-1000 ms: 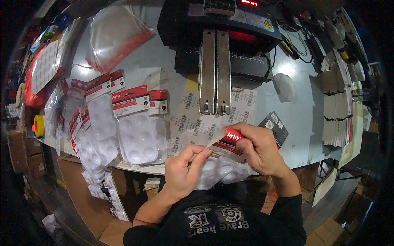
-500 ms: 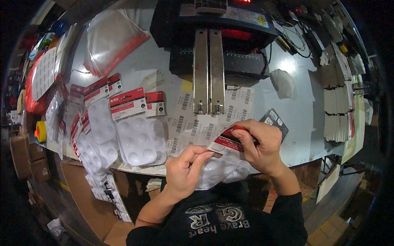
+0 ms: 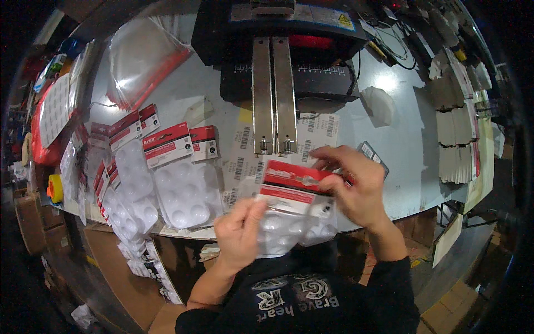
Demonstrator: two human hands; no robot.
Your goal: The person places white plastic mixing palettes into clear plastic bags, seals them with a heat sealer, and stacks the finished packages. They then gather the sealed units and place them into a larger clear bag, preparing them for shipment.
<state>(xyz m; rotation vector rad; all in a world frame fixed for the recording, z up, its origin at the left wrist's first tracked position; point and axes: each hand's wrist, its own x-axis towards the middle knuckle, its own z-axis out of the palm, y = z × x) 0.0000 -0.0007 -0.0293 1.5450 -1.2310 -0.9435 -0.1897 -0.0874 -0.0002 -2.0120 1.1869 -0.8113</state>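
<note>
Over the near edge of a pale grey counter (image 3: 411,139), a person's left hand (image 3: 240,225) pinches and right hand (image 3: 359,186) grips a red-and-white cardboard header card (image 3: 289,186), its long axis crosswise, right end dipping. Beneath hangs a white plastic palette (image 3: 278,231); a black machine (image 3: 233,42) stands beyond. Fingers hide the card's right end; its print blurs.

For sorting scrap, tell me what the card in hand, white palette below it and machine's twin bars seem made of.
Card: probably printed paperboard, flat and straight-edged, though blurred. Palette: likely glossy plastic, its wells catching highlights. Twin bars: apparently metal, dull grey with brighter edges.
</note>
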